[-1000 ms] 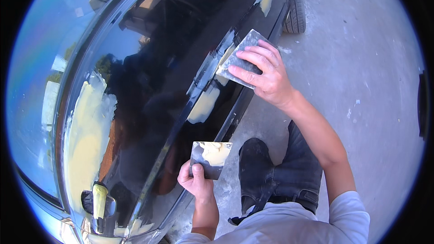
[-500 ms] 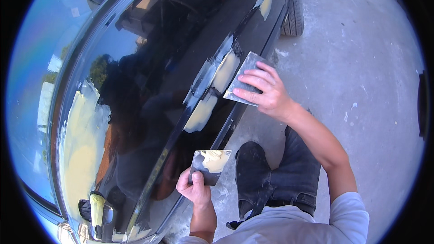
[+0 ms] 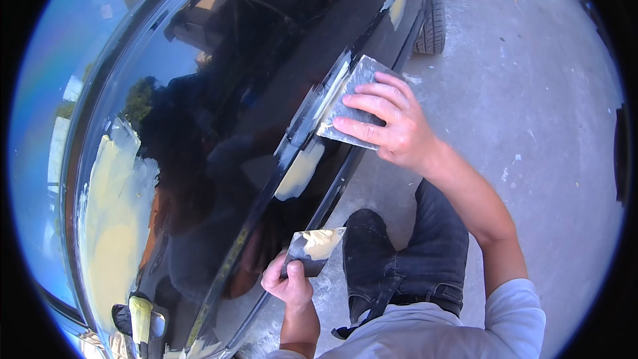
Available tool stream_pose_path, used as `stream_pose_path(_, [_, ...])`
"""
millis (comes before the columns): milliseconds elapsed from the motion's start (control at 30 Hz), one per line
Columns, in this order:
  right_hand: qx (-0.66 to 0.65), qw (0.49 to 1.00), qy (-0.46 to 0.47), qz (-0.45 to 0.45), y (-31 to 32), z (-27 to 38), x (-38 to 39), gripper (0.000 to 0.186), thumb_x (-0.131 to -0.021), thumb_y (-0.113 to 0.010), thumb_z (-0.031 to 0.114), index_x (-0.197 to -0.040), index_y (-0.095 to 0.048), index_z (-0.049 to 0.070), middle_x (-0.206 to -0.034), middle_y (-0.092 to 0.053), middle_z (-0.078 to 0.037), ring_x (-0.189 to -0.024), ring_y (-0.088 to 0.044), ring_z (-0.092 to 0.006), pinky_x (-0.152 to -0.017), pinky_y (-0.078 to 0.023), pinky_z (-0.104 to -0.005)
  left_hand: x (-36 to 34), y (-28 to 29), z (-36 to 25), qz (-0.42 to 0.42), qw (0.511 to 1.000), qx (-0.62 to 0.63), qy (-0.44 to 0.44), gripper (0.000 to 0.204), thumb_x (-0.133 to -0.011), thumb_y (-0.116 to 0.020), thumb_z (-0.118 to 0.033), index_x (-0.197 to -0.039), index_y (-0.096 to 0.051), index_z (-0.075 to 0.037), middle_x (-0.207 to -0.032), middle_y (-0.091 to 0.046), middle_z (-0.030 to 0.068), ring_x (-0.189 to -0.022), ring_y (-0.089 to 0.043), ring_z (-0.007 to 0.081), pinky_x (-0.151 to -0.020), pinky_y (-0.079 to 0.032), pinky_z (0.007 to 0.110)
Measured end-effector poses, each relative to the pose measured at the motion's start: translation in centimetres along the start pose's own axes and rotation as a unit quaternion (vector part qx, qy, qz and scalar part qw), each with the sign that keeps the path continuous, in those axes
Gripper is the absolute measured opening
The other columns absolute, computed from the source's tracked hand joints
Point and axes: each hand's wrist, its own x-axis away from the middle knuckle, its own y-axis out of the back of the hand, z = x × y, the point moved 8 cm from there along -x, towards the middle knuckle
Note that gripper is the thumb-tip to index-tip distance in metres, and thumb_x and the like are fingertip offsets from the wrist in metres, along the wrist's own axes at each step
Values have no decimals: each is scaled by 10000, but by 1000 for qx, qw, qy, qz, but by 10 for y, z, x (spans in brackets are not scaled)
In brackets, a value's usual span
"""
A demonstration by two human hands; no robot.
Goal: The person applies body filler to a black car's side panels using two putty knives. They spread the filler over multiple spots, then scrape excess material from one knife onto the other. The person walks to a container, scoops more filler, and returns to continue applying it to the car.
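Note:
My right hand [image 3: 392, 119] grips a flat metal spreader [image 3: 357, 83] against the black car door [image 3: 219, 119], over the middle filler patch along the trim strip. My left hand [image 3: 287, 281] holds a small metal plate [image 3: 302, 252] with a lump of cream filler [image 3: 320, 242] on it, lower down near the door's bottom edge. Pale filler also shows in a large smeared patch [image 3: 113, 213] at the left, just below it a taped door handle [image 3: 140, 319], and in smaller patches [image 3: 297, 174] along the trim.
The car's window [image 3: 46, 133] lies at the far left and a tyre [image 3: 434, 20] at the top right. Grey concrete floor [image 3: 531, 126] with pale specks runs along the right side of the car. A thin cable lies at the top. My legs [image 3: 372, 252] stand beside the door.
My right hand first drew the spreader down and right, uncovering a cream patch, and now has it back up over that patch. My left hand's plate has moved slightly down and right.

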Motion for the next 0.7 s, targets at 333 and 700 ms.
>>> stream_pose_path(333, [5,999,-23,-49,-3,-33,10,465,-640,-705,15,-1051,-680,230,-1108,-586,-27,-1072,-533,-226,-964,-401,-450,0,-5,0,14,999,-24,-28,311,-846,-668,-243,-855,-600,60,-707,-636,127,-618,-555,127,-582,-436,233])
stream_pose_path(700, [-4,999,-12,-50,-10,-28,28,457,-669,-702,26,-1057,-675,264,-1129,-573,3,-1082,-532,-196,-990,-392,-431,-1,-7,-3,7,999,-33,-21,311,-844,-670,-239,-864,-608,65,-726,-635,111,-634,-545,112,-596,-434,228])
